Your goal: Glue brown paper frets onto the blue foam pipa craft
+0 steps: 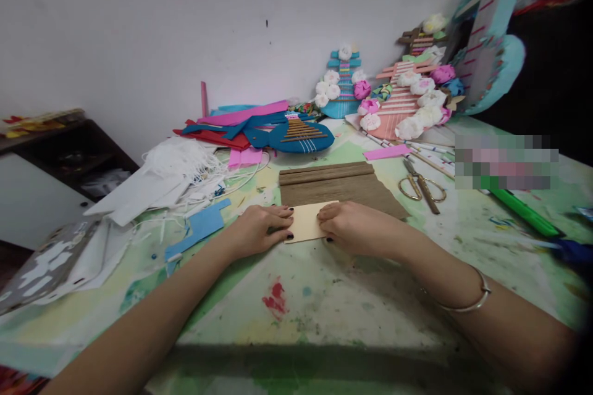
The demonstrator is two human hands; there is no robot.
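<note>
A small cream-coloured piece of card (306, 222) lies near the front of a sheet of brown crepe paper (324, 182) and covers part of its near edge. At the card's left edge, my left hand (257, 229) grips it between thumb and fingers. My right hand (359, 227) pinches its right side, with bent fingers on top and the thumb at the near edge. The brown paper has a folded ridge along its far side and a slanted right edge. A pair of gold-handled scissors (421, 186) rests to the right of it.
Behind the brown paper lies a blue lute-shaped craft (301, 137). Flower-trimmed lute shapes in blue (343, 99) and pink (398, 105) lean at the wall. White paper pieces (157, 179) and a blue offcut (204, 225) are at left, a green tool (523, 210) at right.
</note>
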